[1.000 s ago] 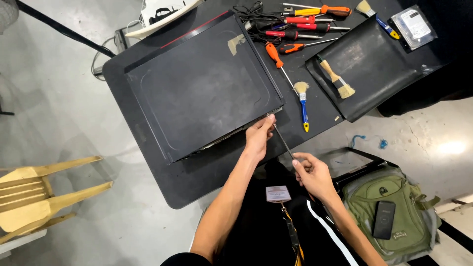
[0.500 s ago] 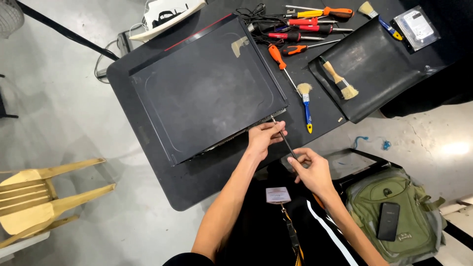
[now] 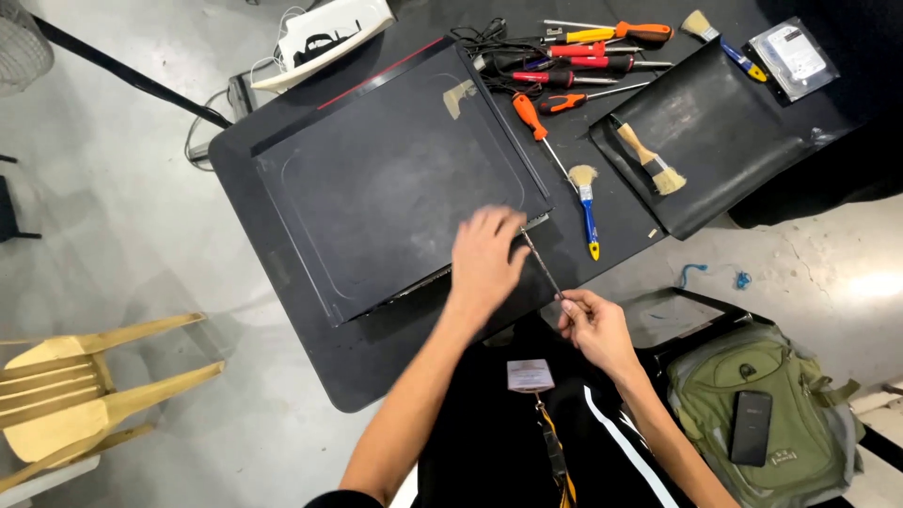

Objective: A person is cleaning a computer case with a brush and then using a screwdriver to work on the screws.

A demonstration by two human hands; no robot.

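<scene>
Head view: left hand [image 3: 484,263] rests flat on the closed case [image 3: 395,179]; right hand [image 3: 593,325] pinches a screwdriver [image 3: 541,263] at its near-edge corner; panel not yet removed.

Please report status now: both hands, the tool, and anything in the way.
Left hand flat on black case panel, near its corner. Right hand grips thin screwdriver, tip at panel edge. Blue-handled brush lies close beside.

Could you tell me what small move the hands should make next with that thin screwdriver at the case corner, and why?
Probably steady the case: the left hand lies flat on the black computer case while the right hand holds the screwdriver, its tip at the case's near corner.
</scene>
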